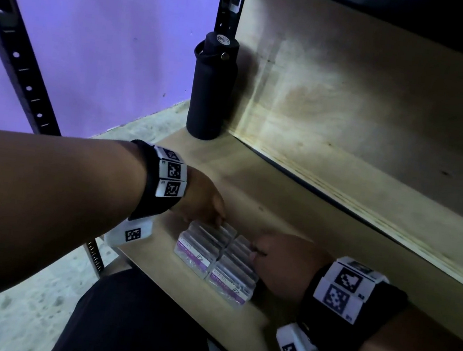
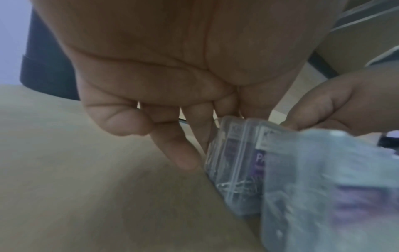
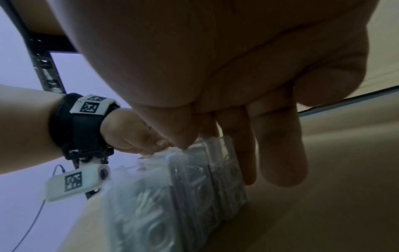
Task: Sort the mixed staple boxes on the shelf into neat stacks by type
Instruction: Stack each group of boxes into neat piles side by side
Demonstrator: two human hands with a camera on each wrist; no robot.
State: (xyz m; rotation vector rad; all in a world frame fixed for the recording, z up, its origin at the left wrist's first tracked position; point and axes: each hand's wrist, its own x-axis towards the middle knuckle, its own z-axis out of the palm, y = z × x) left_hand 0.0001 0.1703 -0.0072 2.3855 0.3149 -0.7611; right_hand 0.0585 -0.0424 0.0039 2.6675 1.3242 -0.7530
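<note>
Plywood shelf (image 1: 281,188): both hands' straight fingers press clear ribbed plastic boxes (image 1: 216,258)

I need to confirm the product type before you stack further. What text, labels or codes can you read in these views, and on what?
"PAPER CLIP": purple label on the front left clear box, last letters blurred.
"PAPER": the front right clear box, rest unreadable.
"P": box label in the left wrist view, rest cut off.
Brand line above "PAPER": too blurred.
Wristband markers: square codes only, no words.
Black bottle cap sticker: too small.
</note>
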